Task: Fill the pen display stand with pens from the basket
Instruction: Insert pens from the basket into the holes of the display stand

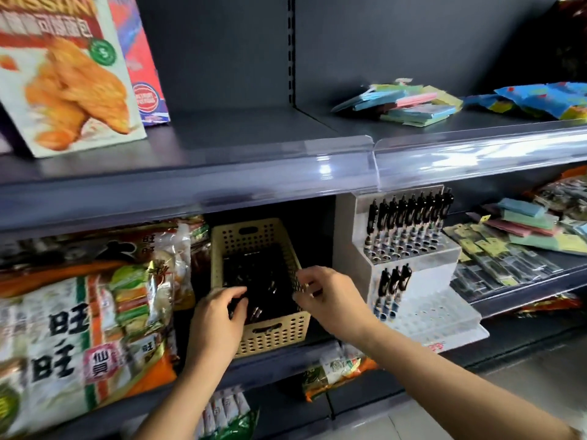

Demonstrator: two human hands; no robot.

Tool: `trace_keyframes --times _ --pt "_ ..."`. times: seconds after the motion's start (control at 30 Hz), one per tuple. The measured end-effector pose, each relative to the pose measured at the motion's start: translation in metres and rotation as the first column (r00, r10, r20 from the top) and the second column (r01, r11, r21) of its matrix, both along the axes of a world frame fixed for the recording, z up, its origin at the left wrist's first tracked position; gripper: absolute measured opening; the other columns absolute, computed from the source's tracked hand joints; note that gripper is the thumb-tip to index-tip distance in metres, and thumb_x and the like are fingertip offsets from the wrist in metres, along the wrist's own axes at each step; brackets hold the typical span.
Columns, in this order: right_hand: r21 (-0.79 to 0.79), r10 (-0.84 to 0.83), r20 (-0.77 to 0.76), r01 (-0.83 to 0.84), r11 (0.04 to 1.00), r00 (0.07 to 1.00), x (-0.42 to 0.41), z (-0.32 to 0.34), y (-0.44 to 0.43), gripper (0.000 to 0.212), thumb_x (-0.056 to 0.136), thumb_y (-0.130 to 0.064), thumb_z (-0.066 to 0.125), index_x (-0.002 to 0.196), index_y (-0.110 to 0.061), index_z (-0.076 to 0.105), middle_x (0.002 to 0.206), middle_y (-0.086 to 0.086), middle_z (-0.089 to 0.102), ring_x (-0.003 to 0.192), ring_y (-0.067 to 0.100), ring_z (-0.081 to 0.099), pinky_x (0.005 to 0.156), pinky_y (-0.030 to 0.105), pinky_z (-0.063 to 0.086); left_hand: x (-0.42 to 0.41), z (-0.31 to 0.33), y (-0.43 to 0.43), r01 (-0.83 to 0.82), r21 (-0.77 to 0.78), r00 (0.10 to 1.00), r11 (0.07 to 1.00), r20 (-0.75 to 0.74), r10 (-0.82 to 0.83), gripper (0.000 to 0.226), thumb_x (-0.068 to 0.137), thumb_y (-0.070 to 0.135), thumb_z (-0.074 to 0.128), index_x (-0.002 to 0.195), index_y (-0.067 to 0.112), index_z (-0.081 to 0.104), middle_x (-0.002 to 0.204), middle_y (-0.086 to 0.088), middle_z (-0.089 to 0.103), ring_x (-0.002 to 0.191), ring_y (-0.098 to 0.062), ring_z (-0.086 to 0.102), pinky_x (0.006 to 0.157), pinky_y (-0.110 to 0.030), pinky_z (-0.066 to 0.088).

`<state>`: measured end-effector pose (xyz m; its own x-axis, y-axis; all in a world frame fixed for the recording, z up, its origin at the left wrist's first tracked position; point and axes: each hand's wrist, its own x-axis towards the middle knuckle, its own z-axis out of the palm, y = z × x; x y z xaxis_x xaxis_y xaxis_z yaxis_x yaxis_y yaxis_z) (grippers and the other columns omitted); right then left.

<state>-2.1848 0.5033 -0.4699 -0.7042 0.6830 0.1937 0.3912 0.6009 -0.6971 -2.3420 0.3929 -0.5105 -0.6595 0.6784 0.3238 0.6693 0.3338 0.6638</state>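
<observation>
On the shelf, both your hands reach into the tan basket of black pens.

Your left hand is down among the pens with its fingers curled; you cannot tell if its grip holds one. Your right hand is at the basket's right rim, its grip pinched on the mesh wall. Just beside the basket, on the right, stands the white pen display stand, with a full top row and three pens below.
</observation>
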Motion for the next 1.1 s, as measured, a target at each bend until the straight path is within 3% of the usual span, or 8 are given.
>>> trace_keyframes --times 0.17,0.27,0.4,0.6,0.77,0.87,1.0,1.1 --pt "-0.07 0.021 0.138 -0.011 0.998 0.99 -0.044 -0.02 -0.001 0.046 0.087 -0.026 0.063 0.129 -0.011 0.053 0.123 0.003 0.062 0.104 0.016 0.061 0.088 0.025 0.048 -0.025 -0.012 -0.014 -0.094 -0.097 0.995 0.991 -0.054 0.089 0.036 0.083 0.009 0.067 0.118 0.01 0.064 0.121 -0.01 0.057 0.113 -0.028 0.053 0.094 -0.033 0.041" --pt "-0.073 0.015 0.239 0.002 0.997 0.971 -0.066 -0.028 0.0 0.051 0.087 -0.027 0.063 0.133 -0.01 0.049 0.127 0.005 0.06 0.113 0.019 0.058 0.091 0.024 0.046 -0.029 -0.017 -0.015 -0.13 -0.174 0.983 0.976 0.107 0.149 0.053 0.087 0.014 0.062 0.137 0.011 0.044 0.141 -0.011 0.04 0.131 -0.028 0.038 0.107 -0.036 0.031" --pt "-0.068 -0.027 0.421 0.061 0.996 0.907 -0.092 -0.033 0.011 0.041 0.085 -0.034 0.064 0.117 -0.009 0.06 0.115 0.01 0.063 0.104 0.025 0.059 0.072 0.023 0.039 -0.025 -0.023 -0.014 -0.048 -0.183 0.925 0.982 0.363 0.113 0.047 0.097 0.019 0.046 0.142 0.014 0.037 0.137 -0.01 0.05 0.122 -0.028 0.049 0.091 -0.029 0.038" --pt "-0.111 -0.102 0.528 0.188 0.976 0.843 -0.109 -0.04 0.032 0.045 0.086 -0.039 0.063 0.109 -0.001 0.063 0.112 0.014 0.064 0.106 0.028 0.058 0.071 0.025 0.038 -0.029 -0.036 -0.015 -0.02 -0.119 0.937 0.993 0.345 0.06 0.044 0.098 0.016 0.041 0.142 0.015 0.037 0.132 -0.01 0.054 0.115 -0.024 0.054 0.085 -0.022 0.038" --pt "-0.39 -0.048 0.412 0.224 0.893 0.91 -0.125 -0.063 0.026 0.048 0.083 -0.031 0.067 0.125 -0.009 0.056 0.122 0.011 0.062 0.113 0.025 0.057 0.1 0.036 0.045 -0.029 -0.039 -0.015 -0.028 -0.109 0.938 0.994 0.341 0.064 0.046 0.098 0.019 0.04 0.144 0.016 0.035 0.139 -0.007 0.049 0.124 -0.021 0.049 0.091 -0.019 0.035" --pt "-0.549 -0.144 0.307 0.299 0.78 0.941 -0.127 -0.063 0.027 0.044 0.079 -0.019 0.071 0.119 -0.006 0.059 0.112 0.012 0.066 0.102 0.025 0.062 0.093 0.038 0.05 -0.03 -0.039 -0.015 -0.025 -0.089 0.941 0.996 0.335 0.053 0.046 0.098 0.017 0.042 0.143 0.015 0.036 0.139 -0.008 0.049 0.124 -0.021 0.049 0.089 -0.017 0.032" --pt "-0.701 -0.124 0.235 0.257 0.665 0.964 -0.118 -0.053 0.029 0.033 0.082 -0.011 0.068 0.113 -0.007 0.059 0.103 0.008 0.065 0.081 0.016 0.06 0.063 0.026 0.049 -0.03 -0.04 -0.016 -0.028 -0.07 0.938 0.997 0.342 0.051 0.045 0.098 0.018 0.042 0.143 0.016 0.037 0.138 -0.008 0.05 0.123 -0.021 0.049 0.089 -0.017 0.032" --pt "-0.739 -0.131 0.208 0.244 0.628 0.969 -0.112 -0.05 0.032 0.027 0.08 -0.014 0.07 0.105 -0.016 0.058 0.103 0.002 0.062 0.095 0.017 0.055 0.083 0.036 0.047 -0.029 -0.039 -0.016 -0.026 -0.056 0.937 0.998 0.347 0.044 0.046 0.098 0.018 0.041 0.144 0.016 0.036 0.138 -0.008 0.049 0.123 -0.021 0.049 0.088 -0.016 0.032"
